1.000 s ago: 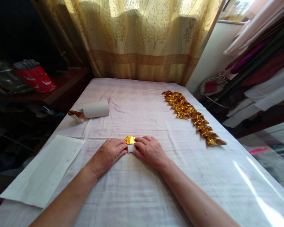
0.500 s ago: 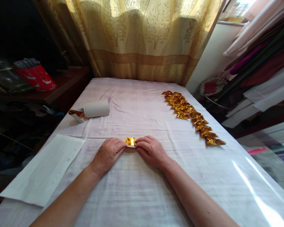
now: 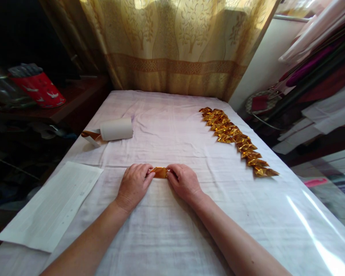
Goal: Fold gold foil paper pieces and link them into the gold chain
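A small folded gold foil paper lies on the white cloth of the table, pinched at both ends. My left hand grips its left end with curled fingers. My right hand grips its right end the same way. The piece looks like a narrow flat strip between my fingertips. A row of several finished gold folded pieces runs diagonally along the right side of the table, well away from my hands.
A white roll with a gold foil tail lies at the left rear. A white sheet of paper hangs over the left edge. A patterned curtain hangs behind; a red container sits on a dark shelf at left.
The gold piece showed a white lower half a second ago; it is now folded into a narrow all-gold strip. Both hands closed in tighter on its ends. The view shifted slightly.
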### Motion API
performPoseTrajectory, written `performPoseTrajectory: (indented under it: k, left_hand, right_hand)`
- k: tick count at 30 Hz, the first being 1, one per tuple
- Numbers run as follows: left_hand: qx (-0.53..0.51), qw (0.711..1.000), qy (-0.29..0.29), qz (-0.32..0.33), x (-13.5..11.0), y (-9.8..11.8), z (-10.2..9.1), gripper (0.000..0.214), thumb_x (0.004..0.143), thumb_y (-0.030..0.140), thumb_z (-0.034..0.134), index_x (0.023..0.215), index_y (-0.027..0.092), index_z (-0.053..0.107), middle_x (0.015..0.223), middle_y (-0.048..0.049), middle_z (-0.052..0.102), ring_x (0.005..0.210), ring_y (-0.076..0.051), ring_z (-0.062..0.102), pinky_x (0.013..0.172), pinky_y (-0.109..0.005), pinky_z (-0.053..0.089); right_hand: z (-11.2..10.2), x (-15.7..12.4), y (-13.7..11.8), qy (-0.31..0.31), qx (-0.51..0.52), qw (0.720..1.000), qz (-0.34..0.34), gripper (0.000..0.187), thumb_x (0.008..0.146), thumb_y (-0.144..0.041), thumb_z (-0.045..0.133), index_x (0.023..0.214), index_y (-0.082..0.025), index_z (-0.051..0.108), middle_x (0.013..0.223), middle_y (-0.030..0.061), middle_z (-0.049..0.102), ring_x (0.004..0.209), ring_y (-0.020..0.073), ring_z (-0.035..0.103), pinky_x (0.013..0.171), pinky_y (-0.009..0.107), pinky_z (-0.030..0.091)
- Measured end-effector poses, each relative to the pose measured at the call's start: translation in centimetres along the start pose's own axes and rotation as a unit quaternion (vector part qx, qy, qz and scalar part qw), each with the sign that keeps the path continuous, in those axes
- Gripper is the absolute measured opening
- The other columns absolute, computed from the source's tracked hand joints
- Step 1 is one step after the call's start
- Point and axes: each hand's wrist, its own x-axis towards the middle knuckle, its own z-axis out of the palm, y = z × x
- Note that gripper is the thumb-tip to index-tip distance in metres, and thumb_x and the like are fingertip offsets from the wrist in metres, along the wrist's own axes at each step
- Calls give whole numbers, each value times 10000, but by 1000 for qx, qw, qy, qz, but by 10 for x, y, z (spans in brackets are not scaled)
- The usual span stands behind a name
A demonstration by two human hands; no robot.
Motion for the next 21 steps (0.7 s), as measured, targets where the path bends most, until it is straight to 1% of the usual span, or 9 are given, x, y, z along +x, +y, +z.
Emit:
performPoseTrajectory:
  k: [4,8,10,12,14,16,17,19,21]
  left_hand:
    - [4,1000,0,-11,1,1,1,96,935,265,554,975,208,621,893,-38,691,866,-234,604,807,-367,454]
    - [0,1000,-4,-6,0,-1,3,117,945,239,531,985,220,639,950,-45,684,895,-241,592,811,-381,446]
    - [4,1000,-3,4,0,-1,3,147,950,245,531,1007,242,666,948,-42,674,886,-236,584,791,-375,445]
    - [8,1000,-3,13,0,-1,4,155,949,255,547,1005,259,692,934,-40,666,867,-227,578,770,-366,443]
    - [10,1000,-5,14,0,-1,4,150,944,255,566,997,258,707,929,-39,664,863,-226,577,765,-365,442]
    - [9,1000,-10,12,0,-1,3,152,941,251,576,1010,250,711,935,-40,666,876,-229,581,773,-369,446]
    - [8,1000,-12,11,1,-1,3,156,942,250,577,1019,246,712,939,-41,667,884,-230,584,777,-370,449]
    - [6,1000,-13,10,1,-1,2,165,944,249,575,1027,243,717,944,-43,668,892,-227,590,777,-367,455]
    - [4,1000,-8,8,0,-2,2,169,944,246,576,1023,245,726,944,-44,667,891,-222,592,774,-362,459]
  right_hand:
    - [4,0,-2,17,-35,999,19,152,929,-203,553,1035,-198,662,900,61,711,826,203,639,744,290,441]
    - [7,0,-1,18,-73,997,16,154,965,-211,509,958,-216,662,900,65,685,791,199,630,702,283,439]
    - [7,0,0,18,-76,997,7,185,976,-212,488,938,-218,669,909,69,688,801,200,634,715,287,453]
    - [6,-1,-1,23,-69,997,-17,219,981,-202,465,1004,-208,682,1010,90,707,890,213,646,786,310,474]
    - [5,-4,-3,23,-63,996,-63,285,989,-211,446,1175,-192,660,1223,116,680,1105,240,615,932,362,460]
    - [5,-6,-8,-8,-65,991,-114,393,1000,-273,447,1364,-178,558,1430,120,561,1330,266,482,1094,437,364]
    - [6,-7,-11,-34,-67,989,-130,455,1004,-321,451,1430,-169,496,1496,118,493,1401,272,406,1149,472,301]
    - [6,-9,-16,-89,-72,984,-136,563,1005,-408,450,1499,-143,400,1564,121,387,1465,279,309,1201,522,205]
    - [5,-11,-17,-126,-76,982,-122,626,1006,-459,436,1528,-126,342,1593,123,322,1484,282,270,1211,550,170]
